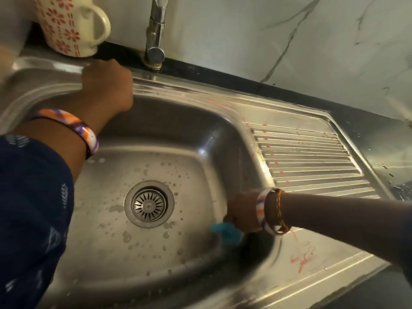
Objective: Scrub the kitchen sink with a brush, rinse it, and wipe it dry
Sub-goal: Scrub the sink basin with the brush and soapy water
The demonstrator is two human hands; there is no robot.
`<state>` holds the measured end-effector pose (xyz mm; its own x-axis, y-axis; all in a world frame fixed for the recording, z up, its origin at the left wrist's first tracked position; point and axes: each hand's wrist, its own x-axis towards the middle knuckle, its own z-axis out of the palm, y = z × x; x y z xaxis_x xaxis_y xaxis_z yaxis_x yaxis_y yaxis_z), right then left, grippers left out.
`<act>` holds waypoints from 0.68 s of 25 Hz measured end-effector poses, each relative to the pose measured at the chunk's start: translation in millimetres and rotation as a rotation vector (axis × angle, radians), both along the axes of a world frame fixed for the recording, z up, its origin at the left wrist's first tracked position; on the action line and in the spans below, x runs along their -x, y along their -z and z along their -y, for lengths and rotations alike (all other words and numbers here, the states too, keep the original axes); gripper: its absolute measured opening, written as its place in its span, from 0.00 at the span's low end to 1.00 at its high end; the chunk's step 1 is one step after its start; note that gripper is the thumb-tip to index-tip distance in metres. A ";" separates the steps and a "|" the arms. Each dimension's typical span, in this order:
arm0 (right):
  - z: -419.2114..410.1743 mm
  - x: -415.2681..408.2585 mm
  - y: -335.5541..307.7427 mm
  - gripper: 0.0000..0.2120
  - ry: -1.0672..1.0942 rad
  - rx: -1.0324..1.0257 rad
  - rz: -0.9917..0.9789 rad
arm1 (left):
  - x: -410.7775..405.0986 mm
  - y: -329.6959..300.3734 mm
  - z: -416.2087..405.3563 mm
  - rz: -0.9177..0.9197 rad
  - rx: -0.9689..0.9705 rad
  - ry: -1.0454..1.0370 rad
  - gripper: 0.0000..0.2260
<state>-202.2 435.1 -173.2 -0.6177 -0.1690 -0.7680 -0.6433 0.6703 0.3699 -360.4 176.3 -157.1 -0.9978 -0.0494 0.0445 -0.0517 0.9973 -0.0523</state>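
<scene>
The stainless steel sink (156, 134) fills the view, its basin wet with droplets around the round drain strainer (149, 204). My right hand (242, 211) reaches down into the basin's right side and grips a blue brush (226, 230), which is pressed against the lower right wall; the brush is blurred and partly hidden by the hand. My left hand (107, 85) rests on the sink's back rim, left of the tap (155, 39), its fingers curled over the edge. Both wrists wear colourful bangles.
A cream mug with red flower patterns (69, 25) stands on the back ledge at the upper left. The ribbed drainboard (312, 161) lies to the right, with red streaks on the steel around it. A marble-look wall (289, 36) rises behind the dark counter.
</scene>
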 end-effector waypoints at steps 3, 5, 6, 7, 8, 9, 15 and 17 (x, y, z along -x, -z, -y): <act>5.8 28.7 -11.2 0.16 0.013 0.062 -0.458 | 3.2 0.0 -5.7 0.001 0.033 0.016 0.16; 5.5 26.9 -15.0 0.16 -0.032 0.042 -0.391 | 3.2 3.6 -8.4 0.010 0.062 0.003 0.17; 4.1 18.1 -11.7 0.16 -0.043 0.012 -0.225 | 3.0 6.1 -9.4 0.017 0.077 0.000 0.17; 8.3 7.5 -8.2 0.16 0.073 -0.003 -0.011 | 3.6 9.1 -9.9 0.020 0.086 -0.002 0.18; 17.0 2.7 -12.4 0.16 0.146 -0.015 -0.011 | 4.2 11.5 -9.6 0.019 0.087 -0.002 0.18; 14.9 15.1 -8.4 0.16 0.123 -0.007 -0.154 | 4.9 13.1 -9.7 0.015 0.088 0.005 0.18; 32.3 -2.0 -37.6 0.15 -0.167 -0.053 0.089 | 2.9 13.6 -2.1 -0.015 0.089 0.042 0.17; 40.4 8.6 -41.4 0.17 -0.098 -0.126 -0.079 | 1.3 14.2 0.0 -0.019 0.071 0.028 0.17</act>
<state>-210.8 394.7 -131.8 -0.6626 -0.1366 -0.7365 -0.6685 0.5513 0.4992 -361.7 176.4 -171.3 -0.9977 -0.0172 0.0663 -0.0252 0.9921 -0.1225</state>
